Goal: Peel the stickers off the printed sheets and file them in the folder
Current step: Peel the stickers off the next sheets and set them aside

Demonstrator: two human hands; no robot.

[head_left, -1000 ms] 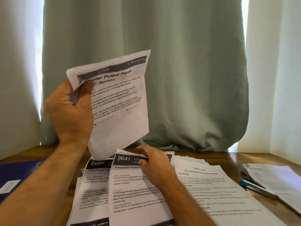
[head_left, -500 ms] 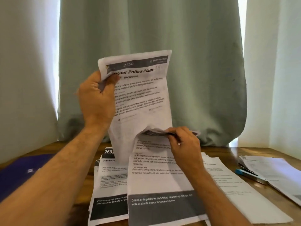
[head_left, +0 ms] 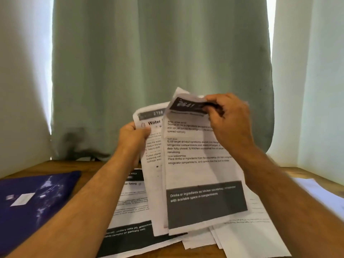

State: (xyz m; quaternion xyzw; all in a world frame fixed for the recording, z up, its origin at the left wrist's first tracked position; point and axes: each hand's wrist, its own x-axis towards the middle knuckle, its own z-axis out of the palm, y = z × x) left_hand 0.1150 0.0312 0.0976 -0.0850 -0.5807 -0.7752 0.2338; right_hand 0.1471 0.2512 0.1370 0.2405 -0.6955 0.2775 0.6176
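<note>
Both sheets have shifted since 0.5 s ago: your right hand [head_left: 229,116] has lifted sheet 2641 [head_left: 201,174] up off the pile, and your left hand [head_left: 133,135] has dropped sheet 2758 [head_left: 154,146] lower, so 2641 now overlaps it in front. Your right grip is curled, thumb and fingers pinching the dark header strip at the top of 2641, which folds forward there. Your left grip is closed on the upper left edge of 2758, thumb across its face. Below, more printed sheets [head_left: 130,216] lie fanned on the counter [head_left: 91,164]. The blue folder [head_left: 35,198] lies shut at your left, apart from the pile.
</note>
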